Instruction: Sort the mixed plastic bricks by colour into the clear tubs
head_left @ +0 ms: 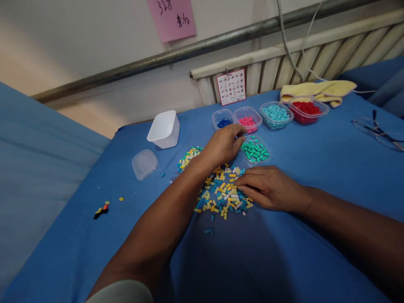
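Observation:
A loose pile of small toy building bricks [225, 191], mostly yellow, pale and teal, lies on the blue cloth. My left hand [224, 143] reaches across it to the near-left rim of a clear tub of green bricks [255, 150]. Its thumb and fingers are closed together; whatever they pinch is hidden. At the right side of the pile, my right hand [269, 187] has its fingertips drawn together among the bricks, and I cannot see what is between them. A second heap of bricks [188, 158] is partly covered by my left forearm.
Behind are clear tubs of dark blue bricks [224, 123], pink bricks [248, 122], light blue bricks [275, 113] and red bricks [305, 108]. A white container [164, 129] and clear lid [145, 164] sit left. Glasses [380, 131] and a yellow cloth [318, 90] are right.

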The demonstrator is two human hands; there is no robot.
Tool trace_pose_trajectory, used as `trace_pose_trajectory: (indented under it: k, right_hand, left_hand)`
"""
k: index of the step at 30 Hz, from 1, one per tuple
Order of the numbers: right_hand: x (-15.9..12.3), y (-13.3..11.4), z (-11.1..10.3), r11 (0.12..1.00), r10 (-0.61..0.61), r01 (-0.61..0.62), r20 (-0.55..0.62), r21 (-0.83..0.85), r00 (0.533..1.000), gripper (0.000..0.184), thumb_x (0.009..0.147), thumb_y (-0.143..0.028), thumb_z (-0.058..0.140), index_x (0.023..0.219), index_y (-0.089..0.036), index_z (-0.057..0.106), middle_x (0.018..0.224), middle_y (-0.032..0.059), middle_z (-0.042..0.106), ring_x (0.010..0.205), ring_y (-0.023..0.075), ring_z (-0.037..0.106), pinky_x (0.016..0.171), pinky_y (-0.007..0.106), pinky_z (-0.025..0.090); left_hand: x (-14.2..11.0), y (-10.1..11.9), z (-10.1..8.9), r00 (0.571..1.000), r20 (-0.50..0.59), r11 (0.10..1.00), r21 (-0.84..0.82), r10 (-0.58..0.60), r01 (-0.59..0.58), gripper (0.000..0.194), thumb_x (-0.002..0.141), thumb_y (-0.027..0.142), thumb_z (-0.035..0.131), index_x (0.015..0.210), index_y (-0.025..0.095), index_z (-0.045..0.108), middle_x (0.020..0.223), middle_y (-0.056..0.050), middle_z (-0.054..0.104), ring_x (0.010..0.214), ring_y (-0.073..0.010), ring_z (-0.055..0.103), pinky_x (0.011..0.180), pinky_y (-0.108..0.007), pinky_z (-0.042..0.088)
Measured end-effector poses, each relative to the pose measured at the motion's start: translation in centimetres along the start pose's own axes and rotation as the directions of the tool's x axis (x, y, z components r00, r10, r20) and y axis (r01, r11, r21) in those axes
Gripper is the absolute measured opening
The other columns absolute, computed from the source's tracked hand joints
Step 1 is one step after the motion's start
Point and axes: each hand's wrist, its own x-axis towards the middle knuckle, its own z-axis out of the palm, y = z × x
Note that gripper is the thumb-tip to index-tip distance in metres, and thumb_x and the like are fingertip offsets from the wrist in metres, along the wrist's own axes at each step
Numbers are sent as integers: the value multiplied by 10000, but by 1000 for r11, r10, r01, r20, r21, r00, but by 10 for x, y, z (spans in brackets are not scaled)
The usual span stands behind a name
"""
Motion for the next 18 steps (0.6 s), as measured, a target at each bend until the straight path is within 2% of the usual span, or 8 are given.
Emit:
trace_pose_trajectory:
  k: [3,6,10,12,13,15,18]
  right_hand:
    - [0,-1,-1,1000,-9,9,-10,9,1000,187,1138,-249,588,1153,-191,765,993,63,826,895,206,777,824,346,606]
    - [-1,-3,-2,1000,-11,11,-7,21,1000,174,1134,-236,596,1155,-190,762,993,63,825,885,210,778,811,350,604]
    - [-4,-4,0,999,-29,30,-20,29,999,168,1119,-211,606,1170,-197,766,1007,70,835,886,223,798,816,364,625]
    - [-6,-5,1,999,-34,36,-42,40,999,166,1108,-207,623,1186,-210,769,1024,70,843,902,231,811,824,364,638]
    - [-8,-5,2,998,-27,30,-50,47,998,167,1102,-206,633,1197,-218,770,1024,66,844,898,230,813,820,359,641]
    - [-10,-5,2,998,-3,6,-56,60,998,174,1091,-209,656,1223,-232,766,1020,55,844,877,223,814,810,350,642]
    - [-14,-4,3,998,22,-19,-57,53,998,184,1084,-219,674,1249,-248,751,1016,41,843,848,218,812,786,355,638]
  left_hand:
    - [-28,-15,-28,999,-26,996,90,-20,22,226,1069,208,624,1221,145,779,1240,-101,783,1130,-243,724,1032,-368,533]
    - [-67,-38,-67,981,-96,968,172,-170,185,245,1063,266,618,1185,171,808,1192,-84,799,1115,-247,737,1029,-371,539]
    - [-120,-62,-108,873,-221,878,111,-435,465,266,1008,300,642,1170,170,807,1109,-77,810,998,-244,745,920,-368,555]
    - [-140,-68,-115,842,-225,852,75,-491,517,270,997,311,644,1163,167,799,1076,-72,807,955,-240,740,870,-364,550]
    - [-148,-69,-115,840,-215,852,63,-497,520,267,994,312,645,1157,165,796,1072,-73,804,946,-237,737,864,-363,551]
    - [-160,-67,-110,863,-170,868,65,-476,492,251,1003,307,642,1141,167,797,1085,-78,795,958,-233,733,889,-366,557]
    - [-169,-58,-104,916,-59,903,154,-397,402,215,1022,265,629,1104,183,809,1096,-77,776,1000,-232,727,931,-367,558]
